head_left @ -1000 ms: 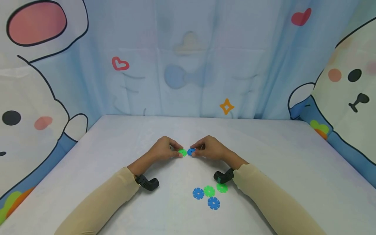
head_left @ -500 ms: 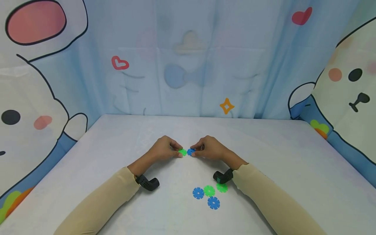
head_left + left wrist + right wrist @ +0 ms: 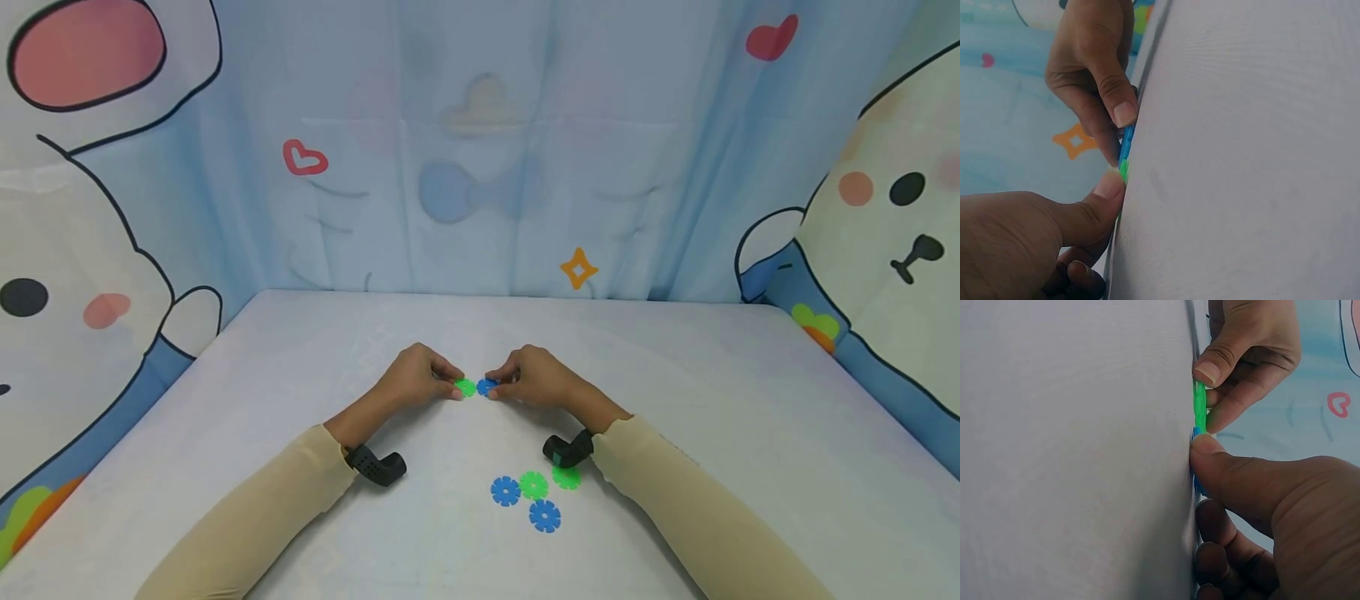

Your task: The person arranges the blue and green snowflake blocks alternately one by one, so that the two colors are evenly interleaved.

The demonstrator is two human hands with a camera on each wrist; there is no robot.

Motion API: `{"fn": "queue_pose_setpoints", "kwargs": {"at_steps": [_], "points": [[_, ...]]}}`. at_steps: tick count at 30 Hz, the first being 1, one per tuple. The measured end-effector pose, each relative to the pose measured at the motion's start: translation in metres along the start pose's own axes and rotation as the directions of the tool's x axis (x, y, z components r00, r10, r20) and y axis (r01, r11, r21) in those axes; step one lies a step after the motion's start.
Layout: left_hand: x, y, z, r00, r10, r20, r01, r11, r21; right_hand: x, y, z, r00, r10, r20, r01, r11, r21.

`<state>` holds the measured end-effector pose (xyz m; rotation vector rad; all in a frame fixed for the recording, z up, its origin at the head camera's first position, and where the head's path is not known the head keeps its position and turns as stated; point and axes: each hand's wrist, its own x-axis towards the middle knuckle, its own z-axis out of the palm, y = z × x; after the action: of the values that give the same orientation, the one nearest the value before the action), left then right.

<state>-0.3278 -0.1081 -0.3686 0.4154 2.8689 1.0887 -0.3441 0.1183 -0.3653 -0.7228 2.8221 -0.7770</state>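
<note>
Near the middle of the table, my left hand (image 3: pixel 414 377) pinches a green notched disc (image 3: pixel 467 387) between thumb and fingers. Facing it, my right hand (image 3: pixel 542 379) pinches a blue notched disc (image 3: pixel 484 387) the same way. The two discs lie edge to edge, low at the tabletop, with their near rims right at each other. Seen edge-on in the right wrist view, the green disc (image 3: pixel 1200 406) stands just beyond the blue disc (image 3: pixel 1197 482), which my right thumb (image 3: pixel 1210 447) partly hides. In the left wrist view, my left thumb covers most of the green disc (image 3: pixel 1124 169).
Closer to me on the white table (image 3: pixel 420 542) lie two blue discs (image 3: pixel 544 516) and two green discs (image 3: pixel 534 485) in a loose group. The right wrist's black camera (image 3: pixel 567 450) overlaps one green disc. A printed curtain (image 3: pixel 480 208) hangs behind the table.
Both hands keep their pinch on the discs and have barely moved. The whole head view has shifted up very slightly.
</note>
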Motion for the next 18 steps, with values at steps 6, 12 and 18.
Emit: {"fn": "queue_pose_setpoints", "kwargs": {"at_steps": [6,12,18], "points": [[0.0004,0.0016,0.0007,1.000,-0.018,-0.008,0.019,1.000,0.013,0.0004,-0.0007,-0.0011,1.000,0.009,0.015,-0.009,1.000,-0.024],[0.0004,0.0020,0.0011,1.000,-0.023,-0.008,0.024,1.000,0.020,0.0007,-0.0018,-0.0017,1.000,0.012,0.018,-0.011,0.999,-0.033],[0.0011,0.0021,0.0002,1.000,-0.016,0.005,0.016,0.999,0.028,0.0009,-0.0023,-0.0027,1.000,0.005,0.024,-0.004,0.999,-0.034]]}}
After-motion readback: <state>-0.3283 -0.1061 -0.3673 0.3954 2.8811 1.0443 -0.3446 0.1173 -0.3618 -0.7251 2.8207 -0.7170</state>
